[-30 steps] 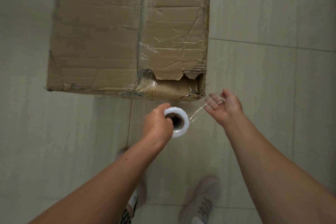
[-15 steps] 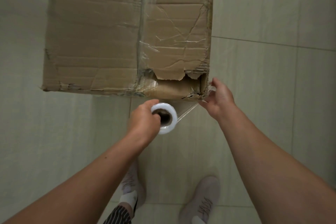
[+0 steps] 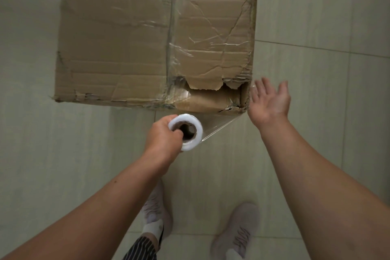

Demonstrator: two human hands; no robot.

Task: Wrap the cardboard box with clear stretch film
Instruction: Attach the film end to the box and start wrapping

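A large worn cardboard box (image 3: pixel 118 44) stands on the floor, its top flap torn near the front right corner, with strips of clear film across the right half. My left hand (image 3: pixel 163 139) grips a white roll of stretch film (image 3: pixel 187 132) just in front of the box, thumb in the core. A clear sheet of film (image 3: pixel 219 125) stretches from the roll to the box's front right corner. My right hand (image 3: pixel 269 101) is spread flat beside that corner, fingers apart, holding nothing.
The floor is pale tile (image 3: pixel 316 154) with grout lines. My two feet in light shoes (image 3: pixel 234 232) stand below the roll, close to the box's front face.
The right hand pressed the film end onto the box's front right corner, then let go and opened beside it. The left hand drew the roll slightly left, stretching the film taut.
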